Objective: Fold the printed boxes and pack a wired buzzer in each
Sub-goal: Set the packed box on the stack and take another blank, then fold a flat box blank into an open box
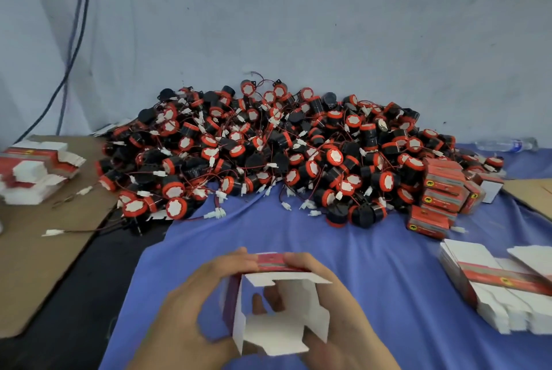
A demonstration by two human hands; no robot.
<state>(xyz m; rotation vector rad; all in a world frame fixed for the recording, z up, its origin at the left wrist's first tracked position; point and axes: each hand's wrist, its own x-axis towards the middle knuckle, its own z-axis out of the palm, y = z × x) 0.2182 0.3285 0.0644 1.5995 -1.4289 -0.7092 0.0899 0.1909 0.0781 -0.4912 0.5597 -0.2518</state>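
Observation:
A red printed box [277,301] with a white inside is opened up at the bottom centre, its end flaps spread toward me. My left hand [194,301] grips its left side, fingers curled over the far top edge. Gripping the right side is my right hand [337,310], and fingertips show through the open end. A large heap of black and red wired buzzers [268,148] with white connectors lies beyond on the blue cloth [373,265]. Flat unfolded boxes [501,289] are stacked at the right.
Several folded red boxes [442,193] sit at the heap's right edge. More flat boxes [33,172] lie on brown cardboard [44,250] at the left. A plastic bottle [507,144] lies at the far right. Cables [71,41] hang down the wall.

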